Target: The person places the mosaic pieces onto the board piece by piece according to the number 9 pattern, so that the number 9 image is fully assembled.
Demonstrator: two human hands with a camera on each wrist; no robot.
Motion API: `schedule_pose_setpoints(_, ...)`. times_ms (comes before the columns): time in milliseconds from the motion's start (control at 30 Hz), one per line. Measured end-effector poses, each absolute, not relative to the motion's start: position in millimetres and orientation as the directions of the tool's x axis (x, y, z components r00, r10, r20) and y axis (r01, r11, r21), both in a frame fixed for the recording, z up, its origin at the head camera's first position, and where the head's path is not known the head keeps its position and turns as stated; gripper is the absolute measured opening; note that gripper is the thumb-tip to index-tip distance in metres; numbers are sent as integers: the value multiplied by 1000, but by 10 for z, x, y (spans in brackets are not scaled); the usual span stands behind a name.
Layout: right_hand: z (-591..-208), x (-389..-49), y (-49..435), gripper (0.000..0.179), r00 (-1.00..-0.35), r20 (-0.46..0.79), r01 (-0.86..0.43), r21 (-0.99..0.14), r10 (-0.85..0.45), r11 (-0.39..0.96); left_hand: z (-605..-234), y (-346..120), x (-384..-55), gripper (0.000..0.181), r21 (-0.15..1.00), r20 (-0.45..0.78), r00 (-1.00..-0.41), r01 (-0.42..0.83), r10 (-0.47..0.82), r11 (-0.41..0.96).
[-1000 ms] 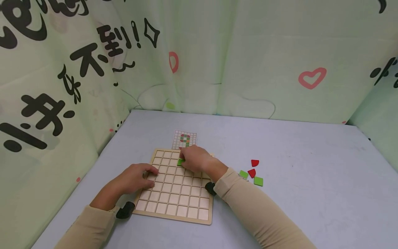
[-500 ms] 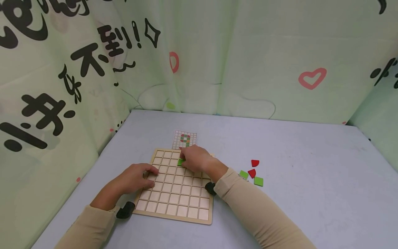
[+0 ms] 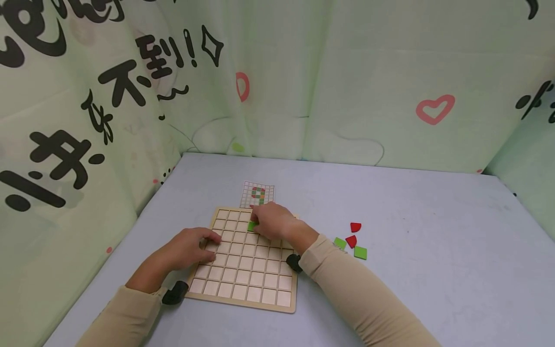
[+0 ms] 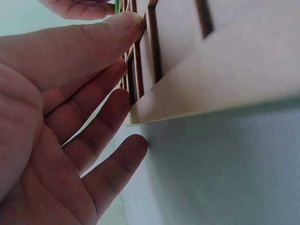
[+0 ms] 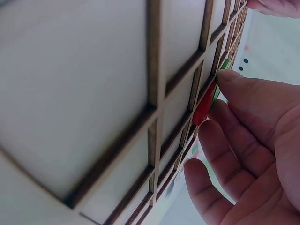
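A wooden grid board [image 3: 240, 304] lies on the table. My right hand [image 3: 274, 220] is over its far part, thumb and forefinger pinching a green square tile [image 3: 251, 226]. In the right wrist view the green tile [image 5: 225, 64] stands slightly tilted at the thumb tip, and a red piece [image 5: 205, 104] sits in a cell beside it. My left hand [image 3: 191, 248] rests at the board's left edge, thumb and fingertips touching it, fingers loosely extended. The left wrist view shows that thumb over the rim. My right hand hides some far cells.
A printed pattern card [image 3: 246, 196] lies just beyond the board. To the right are loose green tiles [image 3: 361, 253] and red rounded pieces [image 3: 355, 227]. A printed curtain [image 3: 355, 86] hangs behind the table [image 3: 433, 250] and along its sides.
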State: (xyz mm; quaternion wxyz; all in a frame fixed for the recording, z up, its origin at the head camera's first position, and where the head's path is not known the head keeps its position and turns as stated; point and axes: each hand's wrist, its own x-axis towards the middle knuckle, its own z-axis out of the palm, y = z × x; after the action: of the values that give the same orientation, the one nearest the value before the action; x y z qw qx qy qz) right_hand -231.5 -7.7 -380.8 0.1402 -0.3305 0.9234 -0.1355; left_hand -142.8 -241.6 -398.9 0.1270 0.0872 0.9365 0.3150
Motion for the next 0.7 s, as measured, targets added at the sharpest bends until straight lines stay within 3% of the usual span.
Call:
schedule_pose_setpoints(267, -3795, -2320, -75, 4, -706, -166, -625, -313, -689, 715, -3985, -2407, -1425, 33, 606, -188, -955, 72, 230, 792)
schedule_pose_setpoints(700, -3794, -2331, -39, 9, -708, -179, -608, -339, -683, 718, -3993, -2406, -1429, 32, 605, -181, -952, 90, 247, 791)
